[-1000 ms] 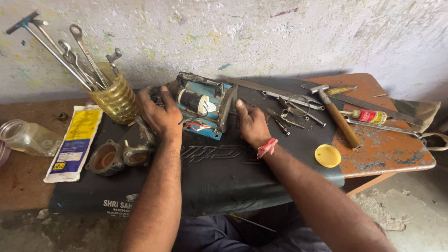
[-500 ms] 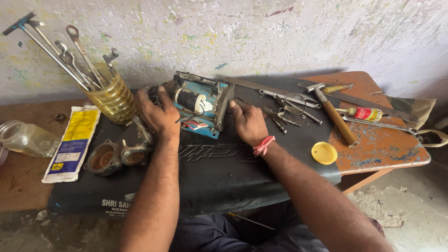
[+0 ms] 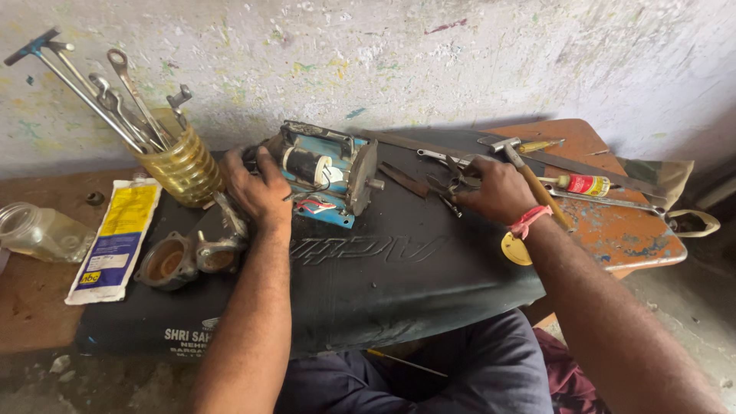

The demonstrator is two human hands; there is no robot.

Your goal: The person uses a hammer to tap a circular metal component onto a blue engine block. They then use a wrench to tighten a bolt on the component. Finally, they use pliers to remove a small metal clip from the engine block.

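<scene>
Centrally, left hand (image 3: pixel 257 188) fingers grasping blue motor (image 3: pixel 326 172), right hand (image 3: pixel 494 192) fingers clenched on pliers (image 3: pixel 452 184), hammer (image 3: pixel 529 172) beside

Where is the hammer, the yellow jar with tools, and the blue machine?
hammer (image 3: pixel 537 184), head view, on its wooden handle.
yellow jar (image 3: pixel 182 169), head view, on its ribbed side.
blue machine (image 3: pixel 322 172), head view, on its middle body.

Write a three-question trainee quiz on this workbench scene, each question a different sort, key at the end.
1. True or false: the left hand rests on the blue motor unit.
2. Multiple choice: the right hand is at A) the golden tool jar, B) the pile of small tools, C) the yellow disc.
3. Fill in: the spanners stand in the ____ jar.

Key: 1 true; 2 B; 3 golden.
</scene>
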